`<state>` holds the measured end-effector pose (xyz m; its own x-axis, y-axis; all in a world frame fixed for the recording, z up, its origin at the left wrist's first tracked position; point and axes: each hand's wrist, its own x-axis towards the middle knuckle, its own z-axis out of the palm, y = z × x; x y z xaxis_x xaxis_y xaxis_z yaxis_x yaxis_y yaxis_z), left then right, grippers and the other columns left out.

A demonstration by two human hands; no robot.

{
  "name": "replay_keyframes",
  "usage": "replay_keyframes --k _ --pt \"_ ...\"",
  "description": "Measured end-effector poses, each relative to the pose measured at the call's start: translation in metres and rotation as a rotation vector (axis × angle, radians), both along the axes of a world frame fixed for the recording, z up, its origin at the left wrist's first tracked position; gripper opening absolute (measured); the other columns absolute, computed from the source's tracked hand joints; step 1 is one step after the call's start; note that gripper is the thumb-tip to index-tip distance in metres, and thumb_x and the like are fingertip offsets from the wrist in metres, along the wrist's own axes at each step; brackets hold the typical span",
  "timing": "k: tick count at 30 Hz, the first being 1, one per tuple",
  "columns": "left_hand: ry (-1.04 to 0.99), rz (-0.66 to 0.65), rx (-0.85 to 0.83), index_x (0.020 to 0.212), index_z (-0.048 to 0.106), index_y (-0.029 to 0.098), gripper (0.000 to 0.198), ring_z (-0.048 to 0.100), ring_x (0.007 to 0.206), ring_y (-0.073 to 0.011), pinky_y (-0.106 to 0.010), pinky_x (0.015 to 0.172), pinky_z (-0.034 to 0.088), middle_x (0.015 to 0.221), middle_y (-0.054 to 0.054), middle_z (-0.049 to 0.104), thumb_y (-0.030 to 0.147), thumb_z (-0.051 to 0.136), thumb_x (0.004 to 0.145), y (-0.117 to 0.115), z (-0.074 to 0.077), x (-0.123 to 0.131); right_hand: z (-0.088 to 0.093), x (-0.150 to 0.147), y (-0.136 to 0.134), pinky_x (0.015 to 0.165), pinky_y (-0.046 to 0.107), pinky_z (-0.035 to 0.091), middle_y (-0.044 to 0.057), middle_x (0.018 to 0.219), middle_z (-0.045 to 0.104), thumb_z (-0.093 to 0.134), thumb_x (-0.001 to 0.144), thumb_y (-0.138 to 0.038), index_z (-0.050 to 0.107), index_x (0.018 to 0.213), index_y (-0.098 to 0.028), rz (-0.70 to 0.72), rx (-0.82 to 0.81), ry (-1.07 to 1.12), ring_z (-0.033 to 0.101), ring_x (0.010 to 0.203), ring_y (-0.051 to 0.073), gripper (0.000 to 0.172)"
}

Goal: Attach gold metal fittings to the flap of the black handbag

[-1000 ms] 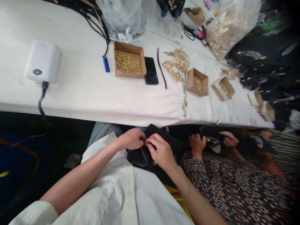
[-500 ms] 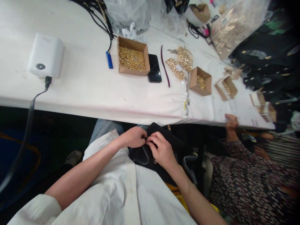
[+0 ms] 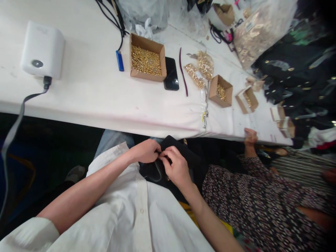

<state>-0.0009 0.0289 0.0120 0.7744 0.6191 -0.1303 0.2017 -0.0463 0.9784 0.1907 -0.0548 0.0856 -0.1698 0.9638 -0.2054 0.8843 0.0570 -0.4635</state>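
A black bag [image 3: 181, 152] lies on my lap below the table's front edge. My left hand [image 3: 145, 151] is closed, its fingertips pinched at the bag's top edge. My right hand [image 3: 176, 167] is closed too, fingers pressed on the same spot, fingertip to fingertip with the left. What sits between the fingertips is too small to make out. On the white table [image 3: 91, 91] above stands a cardboard box of gold studs [image 3: 146, 62], with a black phone [image 3: 170, 74] beside it.
A white power unit [image 3: 42, 49] with a cable sits at the table's left. A blue lighter [image 3: 119, 60], a dark strip [image 3: 183, 71], bagged gold parts [image 3: 201, 70] and small boxes [image 3: 221, 91] lie to the right. A co-worker's hand [image 3: 250, 136] rests at the table edge.
My two hands stay pinched at the bag's edge. The co-worker's hand rose from the lap to the table edge. The view shifted a little.
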Motion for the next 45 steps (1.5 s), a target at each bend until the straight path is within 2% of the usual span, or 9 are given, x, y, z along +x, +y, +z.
replay_keyframes --k 5,9,19,29,34,39,45 --pt "-0.001 -0.004 0.003 0.078 0.076 0.018 0.018 0.061 0.066 -0.0177 -0.033 0.061 0.037 0.070 -0.002 0.071 0.014 0.059 0.082 0.000 0.001 0.001 0.002 -0.001 0.001 0.086 0.037 0.054 0.006 0.108 0.068 0.062 0.104 -0.019 0.068 0.106 -0.026 -0.032 -0.009 0.022 0.067 0.095 0.022 0.009" --pt "-0.001 -0.013 0.007 0.076 0.073 0.018 0.015 0.059 0.065 -0.0180 -0.034 0.061 0.036 0.068 -0.002 0.069 0.016 0.060 0.083 0.001 0.000 0.000 0.005 -0.001 0.004 0.080 0.037 0.053 0.005 0.107 0.071 0.067 0.099 -0.018 0.068 0.111 -0.027 -0.048 -0.016 0.014 0.064 0.084 0.021 0.016" --pt "-0.012 -0.064 0.000 0.081 0.076 0.018 0.018 0.062 0.069 -0.0197 -0.034 0.064 0.037 0.071 -0.003 0.069 0.015 0.059 0.087 0.004 0.008 -0.005 0.011 -0.003 0.007 0.073 0.034 0.050 0.004 0.105 0.076 0.067 0.097 -0.018 0.071 0.109 -0.026 -0.040 -0.037 -0.016 0.062 0.079 0.019 0.016" --pt "-0.016 -0.159 -0.058 0.083 0.074 0.017 0.020 0.062 0.071 -0.0205 -0.034 0.066 0.038 0.074 -0.003 0.069 0.016 0.056 0.091 0.012 0.015 -0.010 0.016 -0.004 0.011 0.070 0.031 0.046 0.000 0.096 0.074 0.072 0.094 -0.020 0.073 0.108 -0.026 -0.039 -0.055 -0.044 0.060 0.074 0.016 0.016" --pt "-0.058 -0.204 -0.097 0.089 0.079 0.016 0.026 0.064 0.075 -0.0213 -0.032 0.070 0.044 0.080 -0.003 0.074 0.014 0.053 0.089 0.018 0.018 -0.012 0.018 -0.008 0.013 0.068 0.031 0.043 -0.002 0.092 0.073 0.076 0.090 -0.021 0.072 0.105 -0.025 -0.065 -0.056 -0.089 0.058 0.071 0.015 0.016" --pt "-0.072 -0.178 -0.114 0.091 0.080 0.016 0.028 0.067 0.079 -0.0231 -0.033 0.074 0.048 0.086 -0.004 0.077 0.012 0.053 0.086 0.017 0.018 -0.011 0.018 -0.011 0.014 0.068 0.031 0.042 -0.003 0.091 0.072 0.077 0.090 -0.024 0.072 0.103 -0.026 -0.116 -0.082 -0.105 0.059 0.072 0.014 0.015" --pt "-0.047 -0.100 -0.095 0.081 0.075 0.016 0.026 0.062 0.073 -0.0210 -0.034 0.067 0.041 0.073 -0.003 0.068 0.011 0.050 0.087 0.008 0.019 -0.008 0.019 -0.012 0.018 0.066 0.031 0.040 -0.005 0.081 0.068 0.077 0.088 -0.026 0.072 0.102 -0.028 -0.160 -0.138 -0.120 0.058 0.068 0.015 0.015"
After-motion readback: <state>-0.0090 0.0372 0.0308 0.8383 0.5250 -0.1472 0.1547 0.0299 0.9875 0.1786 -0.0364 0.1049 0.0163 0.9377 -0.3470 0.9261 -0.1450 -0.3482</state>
